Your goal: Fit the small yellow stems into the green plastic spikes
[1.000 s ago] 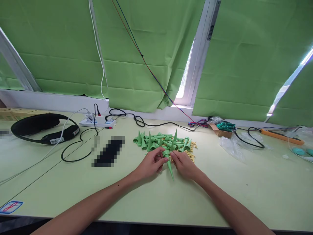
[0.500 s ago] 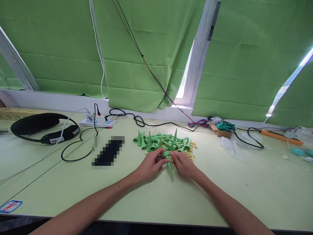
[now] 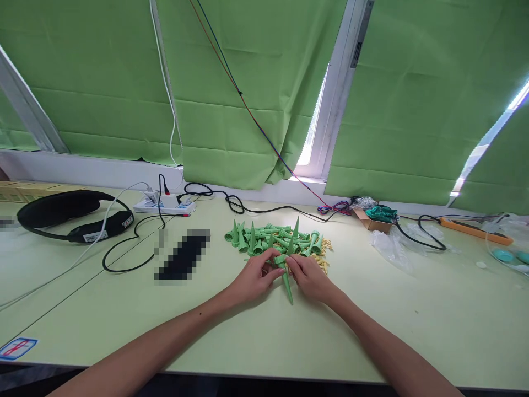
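Observation:
A green cone-shaped spike [image 3: 286, 285] with a wider ribbed collar points down and toward me over the table. My left hand [image 3: 259, 275] is closed on its collar from the left. From the right, my right hand [image 3: 308, 275] is closed with its fingertips at the collar; anything small between them is hidden. Just behind both hands lies a pile of green spikes [image 3: 253, 241], some standing point up and others on their sides. Small yellow pieces [image 3: 324, 256] are scattered at the pile's right side, partly behind my right hand.
Black headphones [image 3: 99, 226], a power strip [image 3: 165, 207] and black cables are at the left and back of the pale table [image 3: 372, 320]. A small cardboard box [image 3: 374, 224], clear plastic bags [image 3: 392, 251] and an orange bar-shaped object [image 3: 475, 231] lie to the right.
My right fingertips have shifted very slightly left and up at the spike's collar. The pile looks the same.

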Tool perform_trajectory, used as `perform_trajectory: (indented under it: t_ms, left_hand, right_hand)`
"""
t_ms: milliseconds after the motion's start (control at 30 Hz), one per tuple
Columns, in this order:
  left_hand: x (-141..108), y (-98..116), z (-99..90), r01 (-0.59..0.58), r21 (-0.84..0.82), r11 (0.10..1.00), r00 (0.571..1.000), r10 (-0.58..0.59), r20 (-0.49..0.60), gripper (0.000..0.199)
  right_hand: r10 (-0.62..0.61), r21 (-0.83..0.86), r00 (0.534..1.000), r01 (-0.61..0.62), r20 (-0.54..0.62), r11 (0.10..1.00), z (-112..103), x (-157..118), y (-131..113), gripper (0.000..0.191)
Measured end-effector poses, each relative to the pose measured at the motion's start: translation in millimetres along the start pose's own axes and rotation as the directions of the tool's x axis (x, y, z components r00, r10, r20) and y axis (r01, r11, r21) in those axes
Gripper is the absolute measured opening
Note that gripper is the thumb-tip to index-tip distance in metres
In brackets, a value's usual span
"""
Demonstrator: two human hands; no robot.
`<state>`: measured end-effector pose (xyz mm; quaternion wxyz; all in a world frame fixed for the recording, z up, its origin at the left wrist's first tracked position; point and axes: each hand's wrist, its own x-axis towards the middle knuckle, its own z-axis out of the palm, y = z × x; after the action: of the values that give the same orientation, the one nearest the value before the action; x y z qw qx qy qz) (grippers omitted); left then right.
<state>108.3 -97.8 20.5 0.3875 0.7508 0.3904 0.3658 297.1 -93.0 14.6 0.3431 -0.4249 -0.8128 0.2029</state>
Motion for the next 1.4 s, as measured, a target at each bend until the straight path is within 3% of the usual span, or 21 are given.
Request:
perform_trajectory:
  t_ms: [167,400,633,1067,1400]
  left_hand:
    - [0,-1,2.1,0.069,-0.172,0.983,0.995,-0.056,0.078,0.03]
    - [2,-2,4.1,0.217,-0.407,0.887,0.973,-0.165,0.158,0.048]
    - [5,-6,2.7,0.204,-0.436,0.876,0.969,-0.118,0.216,0.048]
    - [4,-8,2.4,0.163,-0.383,0.909,0.976,-0.093,0.195,0.037]
    - [4,-14,3.7,0.136,-0.393,0.91,0.983,-0.073,0.17,0.047]
  right_hand:
    - [0.004,0.024,1.0,-0.004,0.005,1.0,1,1,-2,0.042]
    - [0.008,0.074,1.0,-0.009,0.015,0.997,0,-1,-4,0.046]
    - [-0.003,0.094,0.999,0.0,0.035,0.996,-2,-2,-6,0.045]
    - [-0.007,0.077,0.999,0.004,0.044,0.997,-2,-1,-6,0.042]
    - [-0.021,0.102,1.0,0.019,0.015,0.995,-1,-1,-5,0.043]
